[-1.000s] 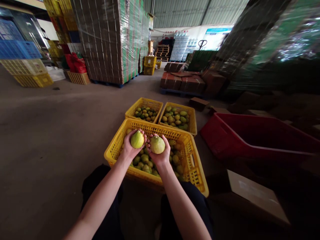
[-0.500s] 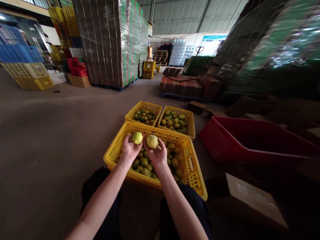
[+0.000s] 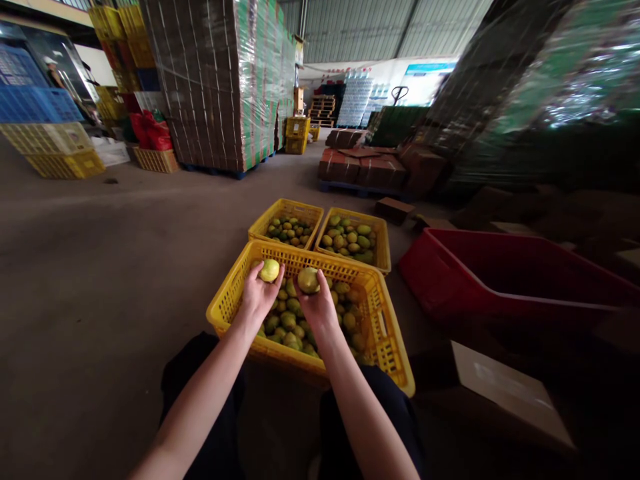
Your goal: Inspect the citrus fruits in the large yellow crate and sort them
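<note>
My left hand [image 3: 259,293] is closed around a bright yellow-green lemon [image 3: 270,270], which rests at the fingertips. In my right hand [image 3: 319,301] is a larger, duller green-yellow lemon [image 3: 309,281]. Both hands are over the large yellow crate [image 3: 387,327], with a gap between them. Many lemons [image 3: 289,321] in yellow and green lie in that crate, partly hidden by my hands and forearms.
Two smaller yellow crates, left [image 3: 257,225] and right [image 3: 384,250], hold more fruit behind the large one. A red tub [image 3: 435,280] and a cardboard box [image 3: 505,387] are at the right. Wrapped pallet stacks [image 3: 210,87] stand farther back.
My hands have moved apart, the left one slightly left and the right one slightly right. Both lemons have turned a little in my fingers.
</note>
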`<state>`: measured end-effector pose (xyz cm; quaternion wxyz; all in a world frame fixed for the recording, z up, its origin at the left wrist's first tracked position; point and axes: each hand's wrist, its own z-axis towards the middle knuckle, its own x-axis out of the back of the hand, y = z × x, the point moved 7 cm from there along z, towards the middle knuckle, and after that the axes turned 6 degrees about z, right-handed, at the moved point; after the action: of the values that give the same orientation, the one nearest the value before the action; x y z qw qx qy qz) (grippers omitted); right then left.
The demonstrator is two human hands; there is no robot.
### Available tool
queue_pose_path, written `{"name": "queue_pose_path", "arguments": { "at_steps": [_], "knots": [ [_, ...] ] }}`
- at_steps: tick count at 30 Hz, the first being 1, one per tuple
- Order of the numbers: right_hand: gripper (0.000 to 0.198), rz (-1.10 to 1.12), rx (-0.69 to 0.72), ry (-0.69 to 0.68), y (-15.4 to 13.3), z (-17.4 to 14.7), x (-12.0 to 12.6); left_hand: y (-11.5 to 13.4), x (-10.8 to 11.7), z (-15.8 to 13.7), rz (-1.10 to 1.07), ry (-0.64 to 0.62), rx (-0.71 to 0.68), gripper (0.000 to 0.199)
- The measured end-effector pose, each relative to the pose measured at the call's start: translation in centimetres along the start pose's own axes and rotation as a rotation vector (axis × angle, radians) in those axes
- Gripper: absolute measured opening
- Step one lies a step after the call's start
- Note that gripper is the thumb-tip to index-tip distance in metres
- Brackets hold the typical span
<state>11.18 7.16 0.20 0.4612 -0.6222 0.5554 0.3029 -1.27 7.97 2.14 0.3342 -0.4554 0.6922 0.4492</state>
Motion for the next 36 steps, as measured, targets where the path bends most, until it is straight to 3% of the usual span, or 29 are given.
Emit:
{"name": "queue_pose_path", "arguments": {
  "at_steps": [4, 9, 14, 18, 23, 29, 36],
  "knots": [
    [0.009, 0.01, -0.047, -0.011, 0.4, 0.1, 0.0, -0.1, -0.2, -0.1, -0.008, -0.012, 0.024, 0.013],
    [0.019, 0.002, -0.15, -0.098, 0.9, -0.5, -0.8, -1.2, -0.9, -0.7, -0.011, -0.121, 0.19, 0.038],
    [0.026, -0.003, -0.227, -0.176, 0.9, -1.5, -1.3, -1.1, -1.4, -1.3, 0.001, -0.214, 0.211, 0.05],
    [0.016, -0.026, -0.239, -0.166, 0.5, -1.8, -0.9, -0.8, -1.6, -1.5, 0.023, -0.259, 0.196, 0.046],
    [0.012, -0.051, -0.261, -0.249, 0.5, -2.1, -1.2, -0.7, -1.8, -1.5, 0.084, -0.33, 0.14, 0.032],
    [0.01, -0.063, -0.26, -0.294, 0.3, -2.6, -1.7, -0.8, -1.4, -1.3, 0.097, -0.3, 0.129, 0.03],
    [0.002, -0.034, -0.214, -0.179, 0.1, -1.8, -0.9, -0.8, -1.9, -1.5, 0.069, -0.27, 0.123, 0.035]
  ]
}}
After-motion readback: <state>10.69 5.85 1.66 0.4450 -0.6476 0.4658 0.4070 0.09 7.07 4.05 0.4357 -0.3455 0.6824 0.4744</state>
